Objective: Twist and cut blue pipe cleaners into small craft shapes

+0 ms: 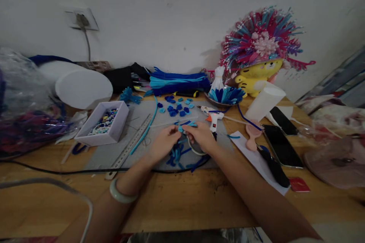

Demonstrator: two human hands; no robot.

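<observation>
My left hand [167,140] and my right hand [203,136] meet above the grey mat [97,159], fingers pinched. Between them are short blue pipe cleaner pieces [188,124], light and dark, gripped by both hands. Below my hands lie loose cut blue pipe cleaners [176,156], partly hidden. A round, pale-rimmed object [197,151] sits under my right hand, mostly covered. Just right of that hand rests a white glue gun [216,120] with an orange part. Small blue pipe cleaner flowers [176,111] are scattered beyond my fingers.
Left of my hands are a steel ruler [131,146], a light blue strip [146,128] and a white box of beads [104,123]. Behind lies a blue pipe cleaner bundle [176,81]. To the right are a pink hairbrush [252,136], a phone [282,146] and a white roll [265,102].
</observation>
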